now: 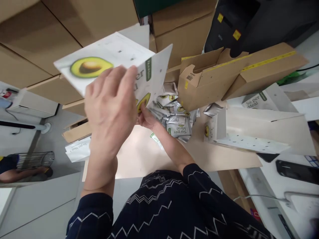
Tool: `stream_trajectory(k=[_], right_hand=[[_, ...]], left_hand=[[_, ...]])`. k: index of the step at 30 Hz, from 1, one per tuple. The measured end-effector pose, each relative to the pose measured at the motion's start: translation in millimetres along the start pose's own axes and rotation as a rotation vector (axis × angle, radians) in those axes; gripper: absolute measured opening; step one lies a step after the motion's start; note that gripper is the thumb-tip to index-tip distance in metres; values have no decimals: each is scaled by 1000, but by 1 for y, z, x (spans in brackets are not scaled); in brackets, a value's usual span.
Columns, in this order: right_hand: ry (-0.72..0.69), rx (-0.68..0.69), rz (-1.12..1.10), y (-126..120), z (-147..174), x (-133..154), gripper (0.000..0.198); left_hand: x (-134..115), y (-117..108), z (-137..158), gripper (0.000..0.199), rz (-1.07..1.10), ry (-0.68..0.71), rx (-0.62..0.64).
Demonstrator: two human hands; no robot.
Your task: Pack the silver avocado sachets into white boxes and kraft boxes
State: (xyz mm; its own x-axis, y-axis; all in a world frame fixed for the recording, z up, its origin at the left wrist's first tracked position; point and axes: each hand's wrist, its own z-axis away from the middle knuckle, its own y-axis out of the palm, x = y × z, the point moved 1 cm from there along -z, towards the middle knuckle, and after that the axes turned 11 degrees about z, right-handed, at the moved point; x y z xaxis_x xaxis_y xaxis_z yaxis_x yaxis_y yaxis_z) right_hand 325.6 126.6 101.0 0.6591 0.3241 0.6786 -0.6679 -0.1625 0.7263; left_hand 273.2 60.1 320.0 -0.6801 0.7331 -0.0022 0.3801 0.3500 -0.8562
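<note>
Up in front of me is a white printed carton [129,49] with avocado pictures and its flaps standing open. My left hand [112,106] lies over its near side, fingers bent round the edge. Lower on the carton, the thumb of my right hand [147,119] presses on the printed panel; its other fingers are partly hidden. Just beyond my right hand lies a heap of silver and white sachets [178,121], some marked "Su-per Meal". A small printed slip [156,140] rests on the table under my right forearm.
Open brown cardboard boxes [206,83] stand behind the sachets. An open white carton [259,129] lies to the right, near a phone [296,171]. Stacked brown boxes [99,20] rise at the back left. Part of another person [22,171] shows at far left.
</note>
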Motion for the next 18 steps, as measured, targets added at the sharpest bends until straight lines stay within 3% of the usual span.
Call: stream_trajectory(k=[4,9,14,18], right_hand=[[76,33,82,1,11,-21,50],[103,-82,336,-19,38,-79,51],[-51,-247,582,-54,82,-105,37],[-36,-316,647,-73,116,-116,36]], left_hand=[[33,1,72,49,36,-127,-304],[64,48,176,56,168,-383,-404],[60,111,262,54,366,-511,-506],[43,137,292,50,434,-561,-483]])
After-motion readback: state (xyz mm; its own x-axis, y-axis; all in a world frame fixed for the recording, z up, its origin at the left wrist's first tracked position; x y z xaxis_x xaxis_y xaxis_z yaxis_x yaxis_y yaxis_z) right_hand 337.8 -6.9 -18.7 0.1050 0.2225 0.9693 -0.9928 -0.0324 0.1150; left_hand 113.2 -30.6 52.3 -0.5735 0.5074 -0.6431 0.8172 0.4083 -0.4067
